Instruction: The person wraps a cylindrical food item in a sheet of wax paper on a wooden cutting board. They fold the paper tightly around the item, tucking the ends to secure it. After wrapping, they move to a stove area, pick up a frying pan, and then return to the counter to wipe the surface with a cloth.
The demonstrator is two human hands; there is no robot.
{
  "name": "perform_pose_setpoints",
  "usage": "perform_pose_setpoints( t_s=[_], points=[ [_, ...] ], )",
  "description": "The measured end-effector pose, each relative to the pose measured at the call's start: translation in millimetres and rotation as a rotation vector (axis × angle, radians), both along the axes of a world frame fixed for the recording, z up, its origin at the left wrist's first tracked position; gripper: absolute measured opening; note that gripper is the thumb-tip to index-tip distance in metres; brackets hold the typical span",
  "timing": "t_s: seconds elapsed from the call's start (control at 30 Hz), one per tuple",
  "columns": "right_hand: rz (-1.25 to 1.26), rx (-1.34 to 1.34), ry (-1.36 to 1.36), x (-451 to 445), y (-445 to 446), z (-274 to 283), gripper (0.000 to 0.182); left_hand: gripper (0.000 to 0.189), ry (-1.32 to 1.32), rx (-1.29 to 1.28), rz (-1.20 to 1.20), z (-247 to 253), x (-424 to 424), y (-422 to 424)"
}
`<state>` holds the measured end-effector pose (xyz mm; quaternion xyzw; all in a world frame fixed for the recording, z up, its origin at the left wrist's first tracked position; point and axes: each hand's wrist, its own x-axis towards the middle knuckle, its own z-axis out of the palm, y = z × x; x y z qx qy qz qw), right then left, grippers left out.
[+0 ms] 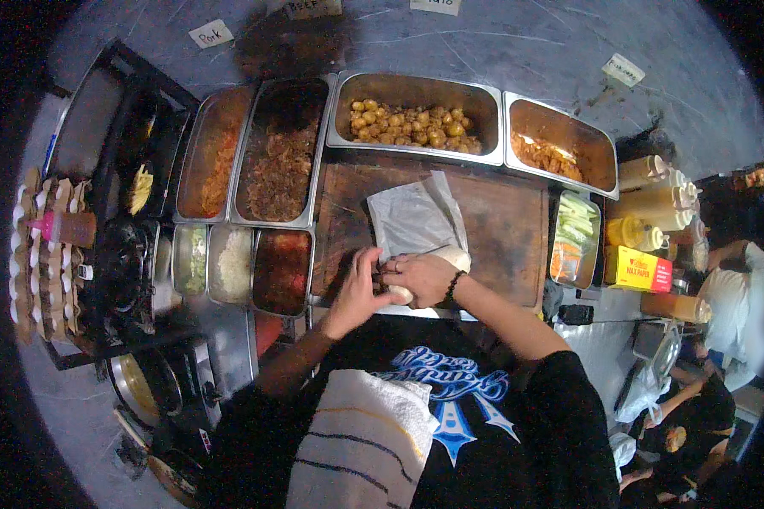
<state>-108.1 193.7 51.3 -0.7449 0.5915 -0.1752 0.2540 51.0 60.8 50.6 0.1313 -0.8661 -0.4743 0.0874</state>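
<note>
A pale rolled flatbread wrap (456, 257) lies at the near edge of a sheet of white wax paper (414, 213), on a wooden cutting board (506, 219). My right hand (423, 278), wearing a dark bead bracelet, is curled over the top of the wrap and hides most of it. At the wrap's left end, my left hand (355, 292) grips with thumb and fingers spread around it. What the wrap holds inside is hidden under my hands.
Behind the board stand steel pans of small potatoes (414, 124) and orange-brown filling (544, 156). Shredded meat (277, 172) and small toppings pans, including chopped white onion (231, 261), stand left. Cucumber sticks (576, 219), squeeze bottles (649, 203) and a wax paper box (636, 268) are right. Other people work lower right.
</note>
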Motion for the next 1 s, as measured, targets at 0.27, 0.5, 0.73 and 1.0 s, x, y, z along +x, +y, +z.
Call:
perform_pose_setpoints(
  t_s=[0.27,0.5,0.73,1.0],
  points=[
    [-0.117,0.048,-0.091,5.4,-3.0,3.7,0.089,0.137,0.015,0.050,-0.007,-27.4,9.5,17.2],
    [-0.125,-0.023,-0.018,-2.6,9.4,19.0,0.089,0.127,-0.069,-0.134,-0.087,-22.4,6.0,17.8],
    [-1.073,-0.005,-0.160,-58.7,87.8,20.3,0.045,0.104,-0.329,-0.373,-0.217,14.3,-15.5,33.4],
    [-0.848,-0.107,-0.074,-57.3,55.1,-20.8,0.018,0.093,-0.514,-0.593,-0.240,25.5,-34.0,50.3]
  ],
)
